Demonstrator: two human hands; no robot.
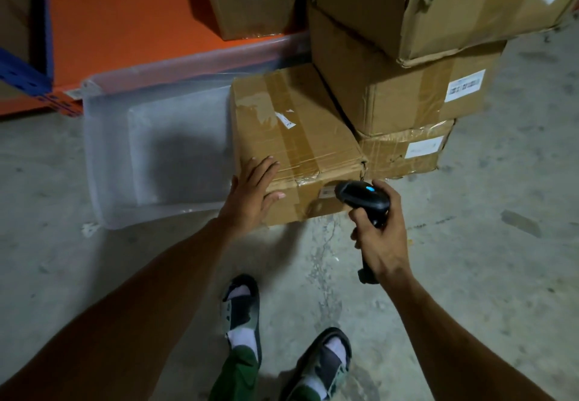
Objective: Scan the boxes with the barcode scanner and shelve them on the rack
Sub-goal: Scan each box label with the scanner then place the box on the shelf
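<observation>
Right hand (380,237) gripping barcode scanner (363,197), nose just off label (327,193) on floor box (294,146); left hand (250,195) flat, unclenched, steadying its corner; hold scanner square, box unmoving; shelve on rack (125,24) after.

Single head-worn wide-angle view, looking forward and steeply down at the concrete floor (470,244). Close range: both forearms reach into frame from below, feet visible at the bottom edge. Edges bow outward.
</observation>
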